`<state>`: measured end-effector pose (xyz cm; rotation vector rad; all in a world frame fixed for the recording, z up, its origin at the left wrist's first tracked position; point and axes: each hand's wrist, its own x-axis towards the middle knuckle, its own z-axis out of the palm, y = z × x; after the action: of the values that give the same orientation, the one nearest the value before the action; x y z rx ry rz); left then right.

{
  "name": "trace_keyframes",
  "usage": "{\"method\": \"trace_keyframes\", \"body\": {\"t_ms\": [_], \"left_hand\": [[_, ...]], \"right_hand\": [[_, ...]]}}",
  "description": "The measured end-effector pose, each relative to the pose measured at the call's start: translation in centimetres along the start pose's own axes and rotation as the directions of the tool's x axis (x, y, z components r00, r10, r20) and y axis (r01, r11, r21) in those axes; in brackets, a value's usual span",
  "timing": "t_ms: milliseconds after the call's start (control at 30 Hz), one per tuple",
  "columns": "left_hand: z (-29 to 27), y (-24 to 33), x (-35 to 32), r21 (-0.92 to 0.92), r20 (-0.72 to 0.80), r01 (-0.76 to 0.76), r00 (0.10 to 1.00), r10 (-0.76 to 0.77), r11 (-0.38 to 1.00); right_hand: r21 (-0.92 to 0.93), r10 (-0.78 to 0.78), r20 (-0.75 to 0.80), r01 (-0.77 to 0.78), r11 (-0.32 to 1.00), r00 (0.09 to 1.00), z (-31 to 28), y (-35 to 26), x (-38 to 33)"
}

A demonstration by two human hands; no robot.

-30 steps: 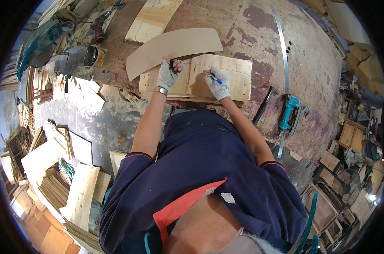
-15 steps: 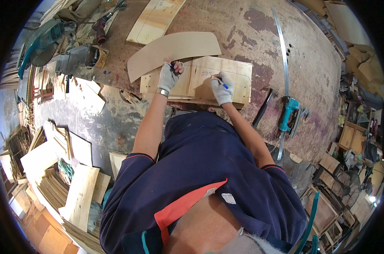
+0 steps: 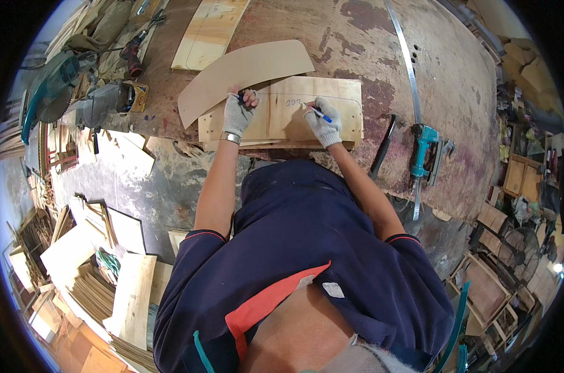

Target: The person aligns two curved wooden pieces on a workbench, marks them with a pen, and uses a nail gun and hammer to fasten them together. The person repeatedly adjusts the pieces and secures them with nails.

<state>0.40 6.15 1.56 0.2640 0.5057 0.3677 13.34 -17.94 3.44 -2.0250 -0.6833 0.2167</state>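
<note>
The right hand point(image 3: 324, 127) has slid a little along the plywood board point(image 3: 282, 115), and its gloved fingers pinch a blue pen point(image 3: 319, 114) with the tip on the wood. The left hand point(image 3: 238, 115) presses flat on the board, fingers curled around a small dark thing. The board lies at the near edge of the workbench point(image 3: 356, 50), under a curved brown template point(image 3: 245, 71).

We see a pale plywood board point(image 3: 282, 115) lying flat at the near edge of the workbench, pencil marks on its face. A curved brown template point(image 3: 245, 71) overlaps its far left corner. A blue pen point(image 3: 319, 114) tilts over the board's right half.
</note>
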Motion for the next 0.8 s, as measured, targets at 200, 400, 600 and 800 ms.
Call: {"method": "trace_keyframes", "body": {"t_ms": [200, 400, 600, 800], "left_hand": [[0.2, -0.1, -0.2, 0.007, 0.019, -0.01, 1.0, 0.01, 1.0], [-1.0, 0.1, 0.3, 0.006, 0.031, 0.0, 1.0, 0.0, 1.0], [-1.2, 0.0, 0.3, -0.006, 0.026, 0.002, 1.0, -0.002, 1.0], [0.8, -0.1, -0.4, 0.021, -0.045, -0.023, 0.999, 0.023, 1.0]], "right_hand": [[0.024, 0.0, -0.04, 0.001, 1.0, 0.999, 0.2, 0.3, -0.1], [0.049, 0.021, -0.066, -0.017, 0.999, 0.998, 0.2, 0.2, 0.0], [0.003, -0.006, -0.059, 0.006, 1.0, 0.998, 0.2, 0.5, 0.0], [0.061, 0.054, -0.076, -0.049, 0.997, 0.996, 0.4, 0.7, 0.0]]}}
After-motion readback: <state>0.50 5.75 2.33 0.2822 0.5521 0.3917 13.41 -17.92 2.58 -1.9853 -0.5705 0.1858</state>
